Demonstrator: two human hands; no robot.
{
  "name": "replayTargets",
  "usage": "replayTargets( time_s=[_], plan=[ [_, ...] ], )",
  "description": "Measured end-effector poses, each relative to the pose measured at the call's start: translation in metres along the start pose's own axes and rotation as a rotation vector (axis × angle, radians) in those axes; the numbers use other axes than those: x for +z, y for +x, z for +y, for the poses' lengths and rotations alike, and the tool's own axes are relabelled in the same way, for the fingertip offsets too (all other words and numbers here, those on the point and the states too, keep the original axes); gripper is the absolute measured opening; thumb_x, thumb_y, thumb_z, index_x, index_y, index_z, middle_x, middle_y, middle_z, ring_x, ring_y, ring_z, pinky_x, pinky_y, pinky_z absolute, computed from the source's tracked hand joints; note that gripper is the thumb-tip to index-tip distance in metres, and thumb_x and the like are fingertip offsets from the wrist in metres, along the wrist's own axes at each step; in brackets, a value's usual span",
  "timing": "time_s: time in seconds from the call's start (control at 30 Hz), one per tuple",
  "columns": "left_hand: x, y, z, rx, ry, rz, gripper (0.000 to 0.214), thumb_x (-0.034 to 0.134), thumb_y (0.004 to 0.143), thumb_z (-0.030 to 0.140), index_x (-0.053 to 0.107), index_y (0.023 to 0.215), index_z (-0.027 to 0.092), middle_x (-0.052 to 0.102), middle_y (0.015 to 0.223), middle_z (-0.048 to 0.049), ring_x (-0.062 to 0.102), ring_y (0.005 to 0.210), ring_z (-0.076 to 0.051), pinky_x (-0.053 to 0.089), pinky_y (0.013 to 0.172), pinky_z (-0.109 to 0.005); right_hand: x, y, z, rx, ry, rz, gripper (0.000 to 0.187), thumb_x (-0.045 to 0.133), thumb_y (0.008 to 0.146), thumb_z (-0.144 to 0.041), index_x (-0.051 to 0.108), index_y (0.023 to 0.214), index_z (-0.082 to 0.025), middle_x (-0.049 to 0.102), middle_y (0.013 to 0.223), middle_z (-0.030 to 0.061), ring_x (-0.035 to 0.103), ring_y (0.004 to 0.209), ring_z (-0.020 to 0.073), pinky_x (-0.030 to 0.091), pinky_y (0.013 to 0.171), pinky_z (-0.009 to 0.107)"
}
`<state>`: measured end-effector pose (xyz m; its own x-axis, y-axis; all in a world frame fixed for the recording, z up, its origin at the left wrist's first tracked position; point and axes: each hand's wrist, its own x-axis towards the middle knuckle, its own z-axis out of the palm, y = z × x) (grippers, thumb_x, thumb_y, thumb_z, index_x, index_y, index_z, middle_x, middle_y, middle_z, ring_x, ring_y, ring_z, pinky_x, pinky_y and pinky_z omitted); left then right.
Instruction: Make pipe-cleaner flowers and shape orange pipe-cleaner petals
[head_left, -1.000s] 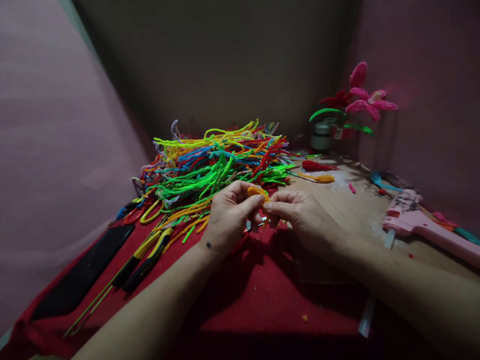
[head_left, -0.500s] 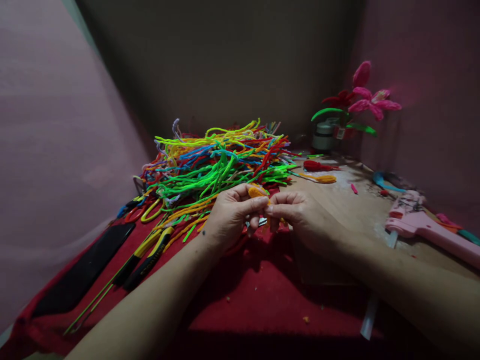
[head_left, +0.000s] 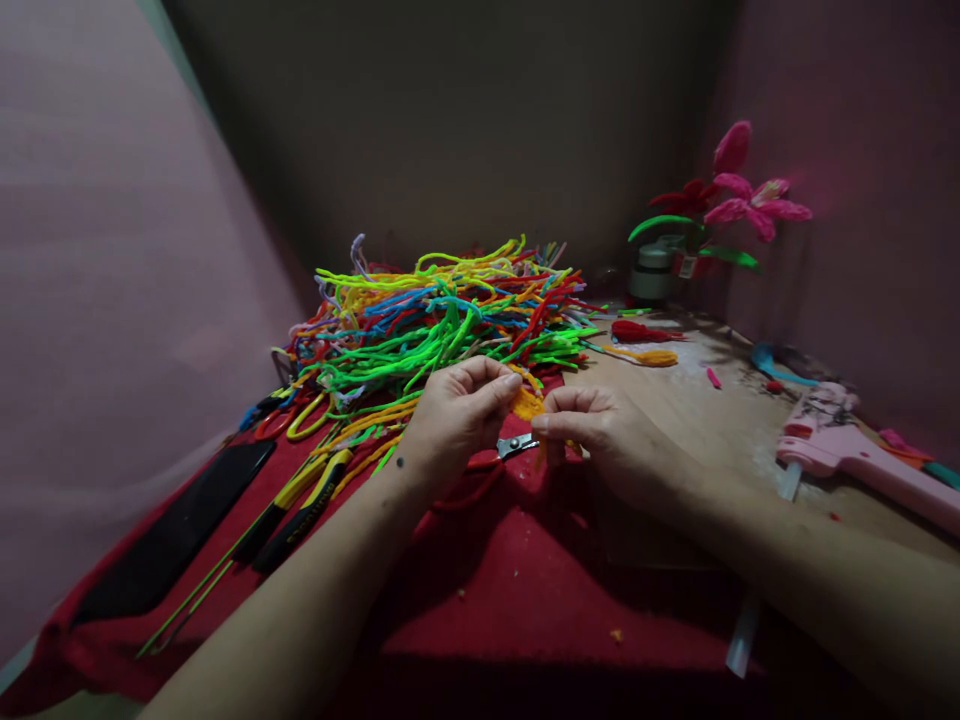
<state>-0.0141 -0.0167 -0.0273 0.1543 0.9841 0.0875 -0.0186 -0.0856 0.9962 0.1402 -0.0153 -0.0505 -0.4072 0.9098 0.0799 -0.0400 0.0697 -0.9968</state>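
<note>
An orange pipe cleaner piece, bent into a small loop-like shape, is held up between my two hands. My left hand pinches its upper left side between thumb and fingertips. On the other side, my right hand grips its lower right end, with the fingers closed. Beneath them, scissors with red handles lie on the red cloth, partly hidden by my hands. Just behind is a big heap of coloured pipe cleaners.
Yellow-black pliers and a black phone-like slab lie at left. At right are a pink glue gun with a clear glue stick, an orange petal-like bundle and a red one. Pink pipe-cleaner flowers stand behind.
My hands have drawn slightly apart, showing more of the orange piece between them. The scissors below are now less covered. The view has shifted a little.
</note>
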Motion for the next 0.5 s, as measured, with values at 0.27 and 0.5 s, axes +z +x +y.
replayTargets(
  time_s=[0.27,0.5],
  plan=[
    [0.011,-0.004,0.003,0.176,0.235,0.223,0.015,0.061,0.073,0.024,0.053,0.065,0.014,0.043,0.047,0.0067,0.034,0.038,-0.002,0.024,0.037,-0.014,0.003,-0.003,-0.005,-0.067,-0.039,0.005,0.021,0.054,0.069,-0.021,0.050,0.049,-0.016,0.051,0.049,-0.0017,0.045,0.052,0.0101,0.034,0.057,0.026],
    [0.000,0.001,-0.002,-0.162,-0.227,-0.134,0.030,0.066,0.069,0.036,0.062,0.086,0.012,0.036,0.046,0.0079,0.025,0.036,-0.001,0.019,0.037,-0.016,0.001,-0.002,-0.001,-0.125,-0.031,0.031,0.018,0.053,0.071,-0.022,0.052,0.054,-0.016,0.051,0.052,-0.0017,0.044,0.053,0.0100,0.034,0.056,0.026]
  ],
)
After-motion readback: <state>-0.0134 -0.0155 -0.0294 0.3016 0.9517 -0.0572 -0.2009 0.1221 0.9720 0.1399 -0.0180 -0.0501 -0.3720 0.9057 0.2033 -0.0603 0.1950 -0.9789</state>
